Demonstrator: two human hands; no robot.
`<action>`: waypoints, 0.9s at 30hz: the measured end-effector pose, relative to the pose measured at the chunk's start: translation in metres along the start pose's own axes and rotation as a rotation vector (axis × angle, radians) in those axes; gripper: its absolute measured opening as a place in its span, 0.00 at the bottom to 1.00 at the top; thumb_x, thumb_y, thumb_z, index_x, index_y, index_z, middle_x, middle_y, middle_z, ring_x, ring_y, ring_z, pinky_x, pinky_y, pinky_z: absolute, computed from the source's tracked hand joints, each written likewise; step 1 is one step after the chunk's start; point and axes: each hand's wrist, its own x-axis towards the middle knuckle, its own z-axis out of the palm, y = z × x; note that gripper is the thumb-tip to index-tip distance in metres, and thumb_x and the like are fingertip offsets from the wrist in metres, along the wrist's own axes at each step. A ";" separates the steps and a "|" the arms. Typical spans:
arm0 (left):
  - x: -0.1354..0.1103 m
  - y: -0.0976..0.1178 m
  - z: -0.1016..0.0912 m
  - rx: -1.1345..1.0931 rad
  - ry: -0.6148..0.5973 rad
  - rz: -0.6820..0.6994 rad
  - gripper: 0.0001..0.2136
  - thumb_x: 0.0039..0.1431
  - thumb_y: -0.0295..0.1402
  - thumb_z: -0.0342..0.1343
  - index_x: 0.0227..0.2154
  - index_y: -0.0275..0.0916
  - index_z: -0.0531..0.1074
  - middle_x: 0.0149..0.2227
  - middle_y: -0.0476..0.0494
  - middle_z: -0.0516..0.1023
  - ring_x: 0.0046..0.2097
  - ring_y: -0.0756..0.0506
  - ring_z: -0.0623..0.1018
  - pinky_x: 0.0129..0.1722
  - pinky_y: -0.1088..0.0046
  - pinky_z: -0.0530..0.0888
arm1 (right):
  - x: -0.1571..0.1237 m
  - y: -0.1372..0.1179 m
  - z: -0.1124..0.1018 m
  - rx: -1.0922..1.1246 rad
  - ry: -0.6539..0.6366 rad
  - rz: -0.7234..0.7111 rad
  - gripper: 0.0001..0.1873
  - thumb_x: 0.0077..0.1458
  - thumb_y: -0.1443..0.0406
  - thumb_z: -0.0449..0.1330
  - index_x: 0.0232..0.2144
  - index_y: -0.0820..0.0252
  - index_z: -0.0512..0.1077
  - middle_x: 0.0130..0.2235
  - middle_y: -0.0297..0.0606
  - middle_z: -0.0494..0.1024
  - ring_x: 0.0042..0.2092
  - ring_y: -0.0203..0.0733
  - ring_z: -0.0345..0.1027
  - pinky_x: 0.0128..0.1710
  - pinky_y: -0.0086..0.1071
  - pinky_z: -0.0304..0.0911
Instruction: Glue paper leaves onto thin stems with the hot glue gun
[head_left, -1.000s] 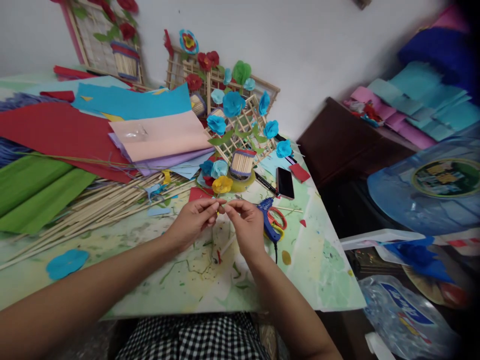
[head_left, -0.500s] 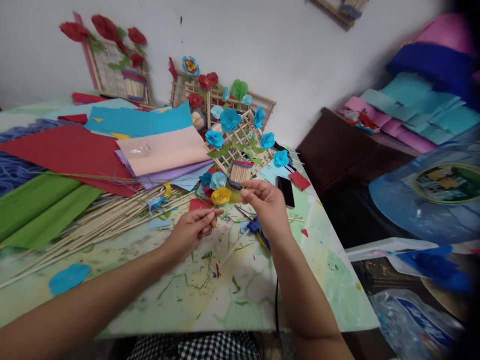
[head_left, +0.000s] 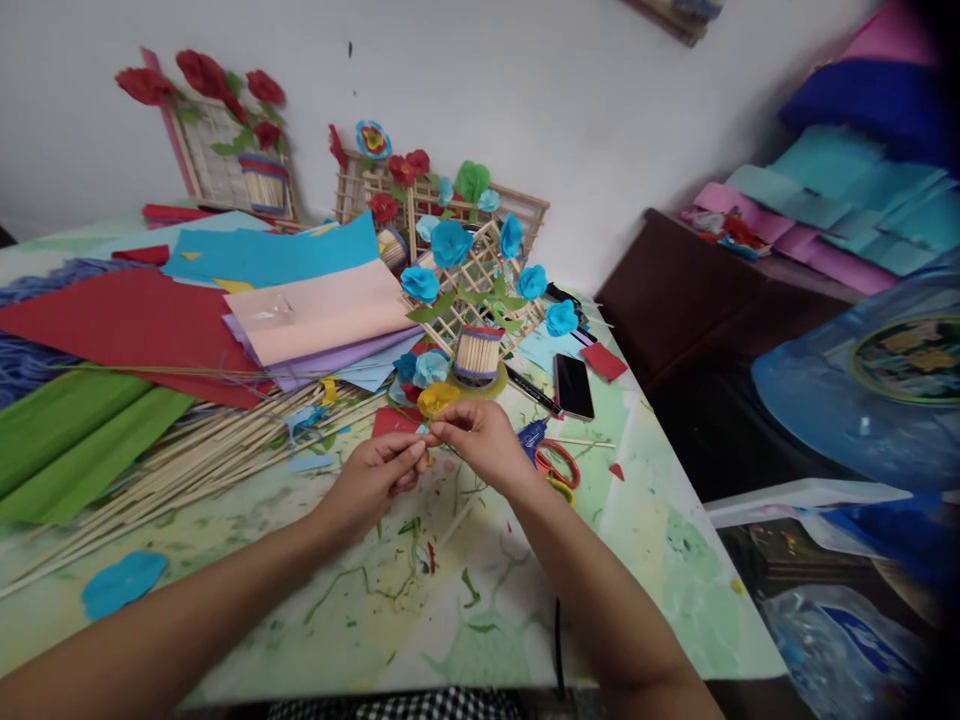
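My left hand [head_left: 375,478] and my right hand [head_left: 484,440] meet fingertip to fingertip over the paint-stained table [head_left: 480,600]. Both pinch a small thin piece between them, too small to name. Just beyond the fingers lie a yellow paper flower [head_left: 437,397] and a red paper scrap [head_left: 390,420]. To the right of my right hand rest a blue glue gun [head_left: 532,434] and red-and-yellow scissors [head_left: 559,468].
Sheets of coloured paper [head_left: 300,300] and a pile of thin sticks [head_left: 187,460] cover the left. A lattice frame with blue flowers [head_left: 480,270], a toothpick cup [head_left: 477,352], a pen [head_left: 531,391] and a phone [head_left: 573,385] sit behind. Dark cabinet [head_left: 690,290] at right.
My right hand came back from near the toothpick cup to meet the left hand's fingertips. The camera view shifted slightly.
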 end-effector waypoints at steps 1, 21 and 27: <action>0.000 0.000 0.000 0.005 -0.001 -0.006 0.11 0.47 0.39 0.64 0.25 0.33 0.75 0.20 0.52 0.68 0.19 0.58 0.58 0.20 0.78 0.53 | 0.000 -0.001 0.001 0.013 -0.006 0.004 0.03 0.48 0.71 0.60 0.25 0.63 0.73 0.24 0.32 0.75 0.27 0.36 0.70 0.30 0.29 0.62; 0.004 -0.006 -0.006 0.072 -0.027 -0.040 0.11 0.51 0.39 0.61 0.31 0.35 0.77 0.22 0.52 0.66 0.20 0.57 0.57 0.20 0.77 0.51 | -0.006 -0.012 0.000 -0.105 0.029 -0.052 0.08 0.48 0.75 0.57 0.28 0.63 0.76 0.28 0.35 0.80 0.31 0.38 0.75 0.33 0.29 0.65; 0.004 -0.008 -0.008 0.091 -0.030 -0.023 0.10 0.51 0.39 0.61 0.29 0.35 0.75 0.22 0.52 0.66 0.20 0.56 0.57 0.20 0.78 0.52 | -0.006 -0.013 0.001 -0.053 0.016 0.007 0.07 0.47 0.76 0.57 0.26 0.62 0.73 0.25 0.33 0.78 0.31 0.39 0.75 0.33 0.30 0.65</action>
